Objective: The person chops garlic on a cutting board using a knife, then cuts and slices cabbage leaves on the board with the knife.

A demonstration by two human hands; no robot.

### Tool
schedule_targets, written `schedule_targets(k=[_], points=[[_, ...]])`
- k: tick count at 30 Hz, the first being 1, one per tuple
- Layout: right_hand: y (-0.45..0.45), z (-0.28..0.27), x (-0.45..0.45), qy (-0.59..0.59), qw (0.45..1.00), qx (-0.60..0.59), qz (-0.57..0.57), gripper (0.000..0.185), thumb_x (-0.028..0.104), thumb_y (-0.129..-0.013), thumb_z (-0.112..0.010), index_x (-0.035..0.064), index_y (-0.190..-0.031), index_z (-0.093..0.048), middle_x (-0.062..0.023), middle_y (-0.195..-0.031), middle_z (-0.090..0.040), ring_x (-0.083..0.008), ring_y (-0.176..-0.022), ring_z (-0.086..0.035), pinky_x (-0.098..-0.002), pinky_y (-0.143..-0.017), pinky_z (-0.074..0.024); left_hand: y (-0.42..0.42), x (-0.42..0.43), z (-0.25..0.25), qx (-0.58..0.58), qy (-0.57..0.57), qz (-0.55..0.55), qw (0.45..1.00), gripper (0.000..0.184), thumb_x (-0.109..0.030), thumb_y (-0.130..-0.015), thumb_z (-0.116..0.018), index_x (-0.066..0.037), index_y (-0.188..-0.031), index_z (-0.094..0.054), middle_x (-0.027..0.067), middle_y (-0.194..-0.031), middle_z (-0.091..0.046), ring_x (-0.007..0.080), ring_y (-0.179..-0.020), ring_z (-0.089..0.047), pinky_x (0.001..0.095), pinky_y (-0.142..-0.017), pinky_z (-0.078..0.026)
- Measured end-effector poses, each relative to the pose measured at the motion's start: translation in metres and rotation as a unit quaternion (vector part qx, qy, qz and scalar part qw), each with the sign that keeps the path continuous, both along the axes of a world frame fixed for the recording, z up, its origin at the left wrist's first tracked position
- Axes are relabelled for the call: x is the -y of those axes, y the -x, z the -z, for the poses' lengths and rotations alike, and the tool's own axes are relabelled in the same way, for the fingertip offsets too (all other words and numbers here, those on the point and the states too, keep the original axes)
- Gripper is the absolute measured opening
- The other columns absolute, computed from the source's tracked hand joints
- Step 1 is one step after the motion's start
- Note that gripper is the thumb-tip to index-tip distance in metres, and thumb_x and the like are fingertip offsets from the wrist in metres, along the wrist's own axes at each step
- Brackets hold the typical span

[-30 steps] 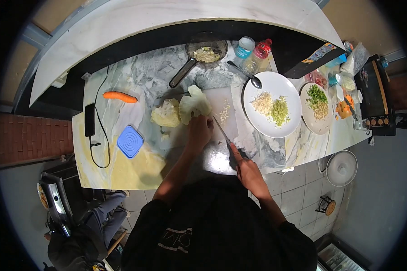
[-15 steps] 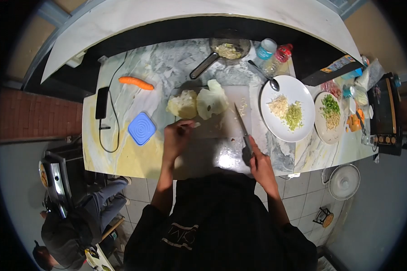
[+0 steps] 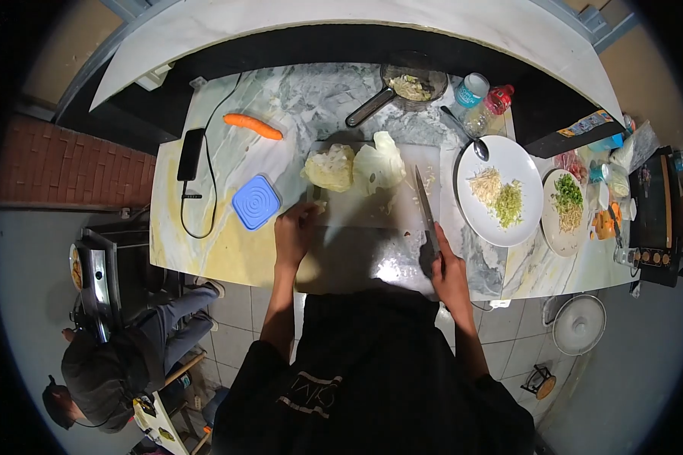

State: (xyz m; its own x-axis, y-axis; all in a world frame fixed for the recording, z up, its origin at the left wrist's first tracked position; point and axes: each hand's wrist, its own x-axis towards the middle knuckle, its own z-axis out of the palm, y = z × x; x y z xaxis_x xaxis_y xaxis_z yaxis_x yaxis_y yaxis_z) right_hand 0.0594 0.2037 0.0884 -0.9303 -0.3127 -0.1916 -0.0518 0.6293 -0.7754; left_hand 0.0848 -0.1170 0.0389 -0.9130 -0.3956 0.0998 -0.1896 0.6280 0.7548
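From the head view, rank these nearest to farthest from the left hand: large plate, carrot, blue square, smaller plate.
1. Blue square, just left of the left hand.
2. Carrot, forward and left.
3. Large plate, right, past the knife.
4. Smaller plate, farthest right.

held knife (image 3: 425, 205): 1 | whole carrot (image 3: 253, 126): 1 | pan (image 3: 376, 101): 1 | counter plates (image 3: 520, 173): 2

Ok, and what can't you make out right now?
Head view: what the pale bit at the fingertips of the left hand is; too small.
Head view: most of the handle of the knife; covered by the right hand.
Head view: wording on the blue-labelled container; too small to read.
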Motion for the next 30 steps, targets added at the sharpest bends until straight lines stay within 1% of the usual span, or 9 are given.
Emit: schedule_targets(k=[6,15,17,18,20,21,23,26,30], points=[[-0.002,0.003,-0.006,-0.005,1.0,0.003,0.011,0.072,-0.005,-0.079,-0.047,0.0118,-0.147,-0.032,-0.0264,-0.08,-0.057,-0.0411,-0.066,-0.055,-0.0387,-0.068,-0.0468,0.002,0.002,0.004,-0.04,0.037,0.005,0.998,0.011,-0.005,-0.082,-0.066,-0.004,-0.092,-0.071,0.0122,-0.082,-0.066,0.0244,-0.063,-0.065,0.0339,-0.056,-0.049],[-0.003,0.007,-0.007,0.0,1.0,0.008,0.024,0.074,-0.005,-0.08,-0.047,0.0134,-0.149,-0.029,-0.0285,-0.083,-0.058,-0.0424,-0.069,-0.057,-0.041,-0.069,-0.0471,0.017,-0.007,-0.021,-0.041,-0.026,0.023,0.999,0.01,-0.005,-0.083,-0.068,-0.004,-0.092,-0.071,0.0107,-0.085,-0.066,0.0197,-0.064,-0.066,0.0304,-0.054,-0.049],[-0.004,0.009,-0.006,0.023,0.999,-0.028,0.022,0.075,-0.008,-0.081,-0.047,0.0185,-0.149,-0.03,-0.0187,-0.061,-0.048,-0.0323,-0.055,-0.048,-0.0363,-0.061,-0.0442,0.029,-0.023,-0.038,-0.03,-0.019,0.057,0.998,0.011,-0.005,-0.081,-0.068,-0.006,-0.092,-0.071,0.0113,-0.084,-0.066,0.022,-0.067,-0.067,0.0329,-0.057,-0.05],[-0.004,0.006,-0.006,0.022,0.999,-0.03,0.024,0.075,-0.008,-0.081,-0.047,0.0185,-0.149,-0.03,-0.0187,-0.061,-0.048,-0.0323,-0.055,-0.048,-0.0363,-0.061,-0.0442,0.036,-0.032,-0.041,-0.031,-0.02,0.059,0.998,0.011,-0.005,-0.081,-0.068,-0.006,-0.092,-0.071,0.0113,-0.084,-0.066,0.022,-0.067,-0.067,0.0329,-0.057,-0.05],[-0.003,-0.002,-0.005,-0.01,1.0,0.023,-0.001,0.077,-0.004,-0.079,-0.048,0.0136,-0.15,-0.025,-0.0265,-0.071,-0.057,-0.0422,-0.063,-0.057,-0.045,-0.066,-0.0461,0.052,-0.05,-0.044,-0.118,0.032,0.182,0.976,0.016,-0.001,-0.075,-0.07,-0.005,-0.091,-0.07,0.012,-0.085,-0.064,0.026,-0.074,-0.063,0.0344,-0.065,-0.05],[-0.004,-0.001,-0.006,-0.009,1.0,0.021,-0.011,0.078,-0.004,-0.078,-0.049,0.0124,-0.15,-0.023,-0.0254,-0.065,-0.056,-0.0426,-0.061,-0.056,-0.0458,-0.064,-0.0456,0.059,-0.059,-0.044,-0.12,0.032,0.183,0.975,0.016,-0.001,-0.075,-0.07,-0.005,-0.091,-0.07,0.012,-0.085,-0.064,0.026,-0.074,-0.063,0.0344,-0.065,-0.05],[-0.007,-0.001,-0.005,-0.008,1.0,0.023,-0.019,0.078,-0.004,-0.078,-0.049,0.0114,-0.15,-0.023,-0.0255,-0.065,-0.056,-0.0429,-0.06,-0.056,-0.0461,-0.063,-0.0456,0.073,-0.077,-0.042,-0.13,0.105,0.263,0.95,0.02,-0.004,-0.071,-0.071,-0.007,-0.091,-0.07,0.0096,-0.095,-0.058,0.028,-0.087,-0.056,0.0378,-0.076,-0.045],[-0.011,0.0,-0.003,0.014,0.999,0.014,-0.029,0.077,-0.004,-0.079,-0.051,0.0079,-0.149,-0.023,-0.0264,-0.064,-0.055,-0.0446,-0.06,-0.055,-0.0486,-0.063,-0.0449,0.091,-0.091,-0.024,-0.138,0.198,0.298,0.924,0.016,-0.013,-0.076,-0.068,-0.01,-0.092,-0.071,0.0076,-0.102,-0.051,0.0257,-0.097,-0.048,0.0389,-0.08,-0.038],[-0.013,0.002,0.001,0.01,0.999,0.004,-0.031,0.075,-0.004,-0.081,-0.051,0.0062,-0.149,-0.022,-0.0295,-0.068,-0.057,-0.0475,-0.064,-0.056,-0.0511,-0.066,-0.0442,0.103,-0.102,-0.012,-0.125,0.25,0.309,0.909,0.016,-0.016,-0.08,-0.063,-0.01,-0.093,-0.071,0.0067,-0.107,-0.049,0.0249,-0.104,-0.045,0.0393,-0.082,-0.034]])
